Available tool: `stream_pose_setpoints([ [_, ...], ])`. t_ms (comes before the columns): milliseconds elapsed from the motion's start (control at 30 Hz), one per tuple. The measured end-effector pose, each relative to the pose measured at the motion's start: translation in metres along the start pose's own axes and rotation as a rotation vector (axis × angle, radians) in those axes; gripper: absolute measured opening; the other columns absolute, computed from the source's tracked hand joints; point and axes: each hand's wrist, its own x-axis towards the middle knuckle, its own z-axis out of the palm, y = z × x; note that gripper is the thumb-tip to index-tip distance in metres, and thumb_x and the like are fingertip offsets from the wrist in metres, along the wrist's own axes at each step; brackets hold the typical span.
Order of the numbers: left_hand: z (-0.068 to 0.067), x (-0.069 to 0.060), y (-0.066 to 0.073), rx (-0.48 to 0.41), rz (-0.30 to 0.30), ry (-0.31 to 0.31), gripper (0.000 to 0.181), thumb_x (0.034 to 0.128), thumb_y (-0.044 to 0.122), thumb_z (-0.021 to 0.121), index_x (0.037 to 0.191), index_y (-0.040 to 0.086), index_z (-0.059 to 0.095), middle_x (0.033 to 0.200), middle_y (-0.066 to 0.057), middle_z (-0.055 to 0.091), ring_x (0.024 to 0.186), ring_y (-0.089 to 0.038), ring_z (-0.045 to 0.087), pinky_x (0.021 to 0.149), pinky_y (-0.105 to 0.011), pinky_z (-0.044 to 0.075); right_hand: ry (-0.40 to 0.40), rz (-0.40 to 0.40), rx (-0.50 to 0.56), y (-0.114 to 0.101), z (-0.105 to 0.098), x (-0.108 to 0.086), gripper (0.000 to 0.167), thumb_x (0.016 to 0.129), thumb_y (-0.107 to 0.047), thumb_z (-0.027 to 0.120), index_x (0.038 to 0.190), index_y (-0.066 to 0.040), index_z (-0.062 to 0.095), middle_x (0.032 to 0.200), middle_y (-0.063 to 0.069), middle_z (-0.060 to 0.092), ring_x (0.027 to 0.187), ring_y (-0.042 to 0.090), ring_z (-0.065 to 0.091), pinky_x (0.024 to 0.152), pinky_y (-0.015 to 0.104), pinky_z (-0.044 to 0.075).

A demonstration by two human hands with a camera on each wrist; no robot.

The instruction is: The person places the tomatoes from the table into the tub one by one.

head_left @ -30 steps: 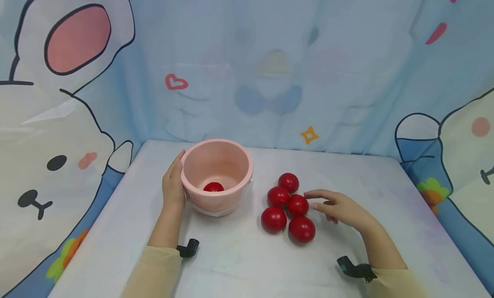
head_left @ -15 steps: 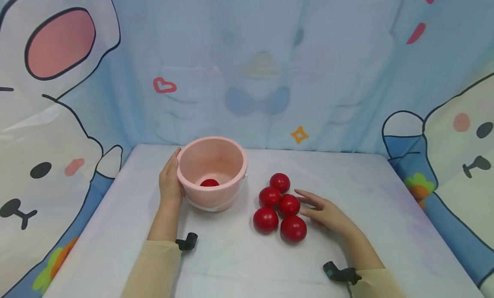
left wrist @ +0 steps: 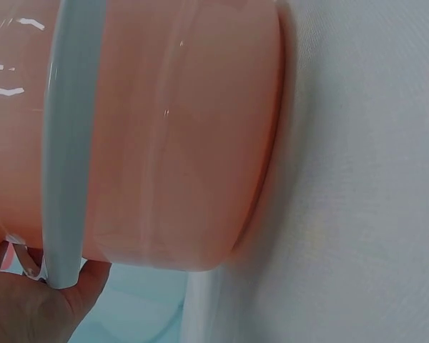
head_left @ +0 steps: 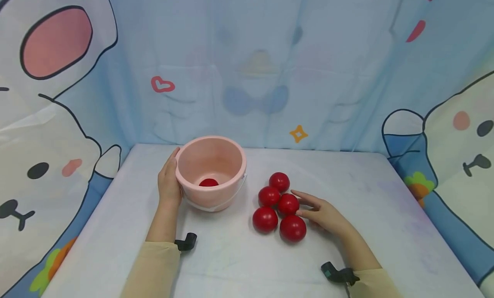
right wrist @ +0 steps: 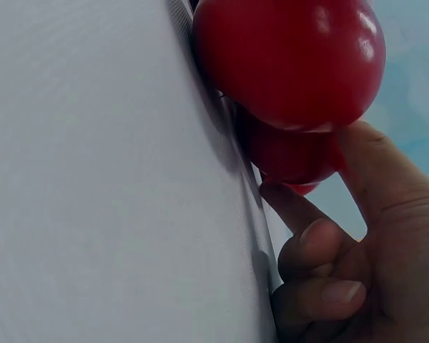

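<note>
the left wall of a pale pink, round bucket [head_left: 208, 198] is held by the left grip [head_left: 170, 186], the hand being cupped around it; inside, a half-hidden red ball [head_left: 209, 182] is seen. across the bucket's front a thin white handle [head_left: 210, 209] is hung. to its right, on the white cloth-covered bench [head_left: 231, 263], a shiny red round ball [head_left: 287, 204] is flanked by the right grip's [head_left: 323, 214] spread thumb and forefinger; whether it is pinched cannot be told. near it, four other red balls [head_left: 265, 220] are clustered.
</note>
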Motion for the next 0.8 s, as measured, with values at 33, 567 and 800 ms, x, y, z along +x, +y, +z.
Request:
stream_pose_setpoints([
  [33,0.000,-0.002,0.004,0.001,-0.002,-0.002,0.041,0.1041,0.038,0.038,0.141,0.035,0.054,0.149,0.014,0.050,0.142,-0.005,0.040,0.119,-0.032,0.034,0.001,-0.004,0.001,0.000,0.001,0.000,0.069,0.081,-0.050,0.075,0.144,-0.047,0.045,0.150,0.012,0.046,0.056,0.022,0.052,0.053,0.028,0.050],
  [567,0.000,0.001,0.001,-0.027,-0.019,-0.008,0.041,0.1044,0.036,0.039,0.142,0.033,0.054,0.149,0.012,0.050,0.142,-0.006,0.040,0.119,-0.033,0.034,0.080,0.001,-0.023,0.006,-0.002,0.002,0.074,0.075,-0.056,0.078,0.142,-0.044,0.048,0.149,0.011,0.049,0.120,0.035,0.054,0.071,0.033,0.058],
  [800,-0.001,0.007,-0.009,-0.051,-0.002,0.003,0.039,0.1039,0.039,0.041,0.140,0.036,0.056,0.147,0.014,0.052,0.140,-0.003,0.042,0.118,-0.030,0.035,0.121,0.009,-0.023,0.005,-0.015,-0.001,0.078,0.074,-0.058,0.077,0.144,-0.046,0.045,0.152,0.008,0.043,0.131,0.036,0.046,0.073,0.032,0.057],
])
